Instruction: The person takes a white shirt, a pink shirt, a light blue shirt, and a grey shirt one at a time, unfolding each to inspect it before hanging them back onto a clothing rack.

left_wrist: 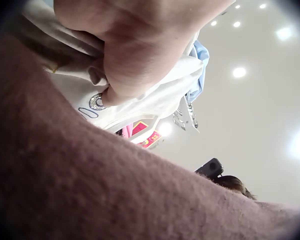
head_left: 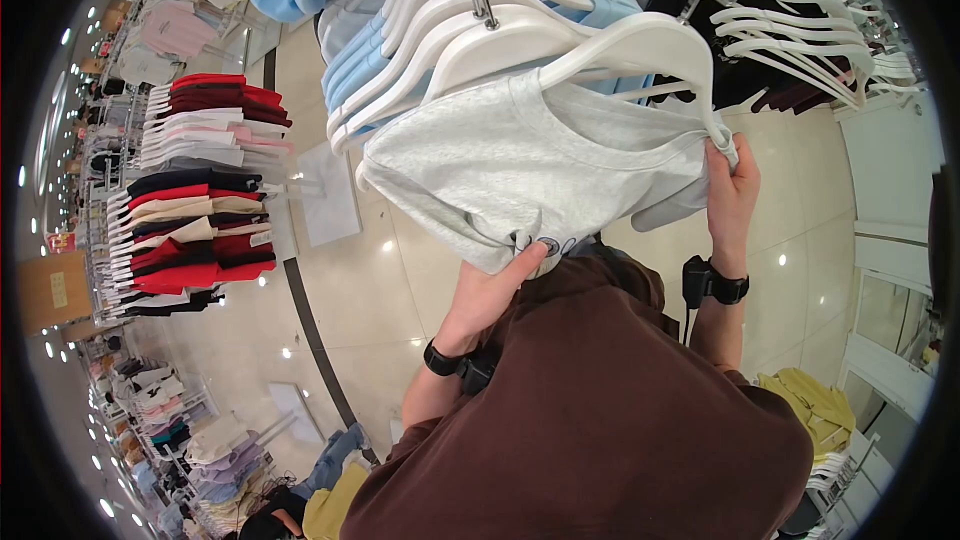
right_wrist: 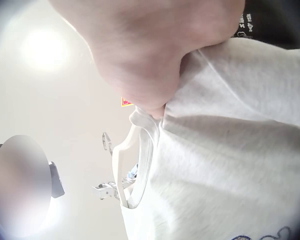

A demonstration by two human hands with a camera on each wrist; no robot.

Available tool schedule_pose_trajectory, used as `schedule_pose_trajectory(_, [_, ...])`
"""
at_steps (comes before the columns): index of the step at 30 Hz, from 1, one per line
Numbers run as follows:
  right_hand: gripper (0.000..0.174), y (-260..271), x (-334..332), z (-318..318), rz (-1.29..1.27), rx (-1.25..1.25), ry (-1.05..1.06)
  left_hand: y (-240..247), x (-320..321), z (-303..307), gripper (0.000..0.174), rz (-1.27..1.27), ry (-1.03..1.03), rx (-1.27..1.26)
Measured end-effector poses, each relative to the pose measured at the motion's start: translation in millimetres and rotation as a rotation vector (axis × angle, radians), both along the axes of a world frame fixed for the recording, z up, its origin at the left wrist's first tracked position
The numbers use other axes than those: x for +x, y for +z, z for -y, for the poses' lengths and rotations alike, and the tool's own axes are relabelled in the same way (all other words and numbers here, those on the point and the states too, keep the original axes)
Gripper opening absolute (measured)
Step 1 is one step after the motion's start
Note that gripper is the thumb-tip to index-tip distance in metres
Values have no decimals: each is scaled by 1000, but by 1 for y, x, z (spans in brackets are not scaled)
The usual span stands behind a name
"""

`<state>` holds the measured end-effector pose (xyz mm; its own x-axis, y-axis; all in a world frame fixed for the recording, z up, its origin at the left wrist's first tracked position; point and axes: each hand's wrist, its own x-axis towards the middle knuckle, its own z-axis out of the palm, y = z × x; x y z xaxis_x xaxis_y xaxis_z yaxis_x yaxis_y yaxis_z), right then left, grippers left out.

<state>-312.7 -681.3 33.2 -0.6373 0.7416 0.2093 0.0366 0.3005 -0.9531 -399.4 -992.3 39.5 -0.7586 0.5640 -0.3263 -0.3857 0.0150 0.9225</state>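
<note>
A pale grey T-shirt [head_left: 480,165] hangs from a white hanger [head_left: 650,35] in front of me, its neckline stretched over the hanger's arm. My left hand [head_left: 490,295] pinches the front of the shirt, thumb beside a small printed or sequinned motif [left_wrist: 96,101], and the cloth bunches there. At the other shoulder, my right hand [head_left: 735,195] grips the fabric by the hanger's tip. The right wrist view shows that hand [right_wrist: 145,55] pressing a fold of the shirt [right_wrist: 220,150] near the collar. The fingers behind the cloth are hidden.
Behind the shirt, light blue garments [head_left: 350,70] hang on white hangers along a metal rail. Bare white hangers [head_left: 800,45] and dark clothing are at the right. Racks of red, black and beige clothes [head_left: 205,240] stand at left on the tiled floor [head_left: 370,310].
</note>
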Motion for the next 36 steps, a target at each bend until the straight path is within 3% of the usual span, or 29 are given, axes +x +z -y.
schedule_pose_trajectory(13, [24,0,-2,-15,-17,-39,-1,5,6,-18,46,-61,20,-104])
schedule_pose_trajectory(22, [20,-1,22,-49,-2,-30,-47,6,10,-54,48,-53,-128,-173])
schedule_pose_trajectory(28, [13,1,53,-76,21,-123,1,-16,3,-73,57,-208,-232,-145])
schedule_pose_trajectory(30, [13,1,72,-90,77,-146,43,-26,-9,-62,66,-19,-291,-24])
schedule_pose_trajectory(31, [14,1,80,-99,132,-170,88,-29,-13,-60,66,-21,-283,-23])
schedule_pose_trajectory(32, [14,1,87,-106,130,-168,95,-31,-20,-59,69,19,-143,33])
schedule_pose_trajectory(33, [14,3,94,-115,184,-163,202,-30,-25,-60,73,59,-5,88])
schedule_pose_trajectory(34, [15,5,100,-123,238,-158,307,-26,-30,-60,73,55,-2,90])
schedule_pose_trajectory(36, [17,9,110,-141,258,-173,405,-7,-37,-61,75,-217,96,-93])
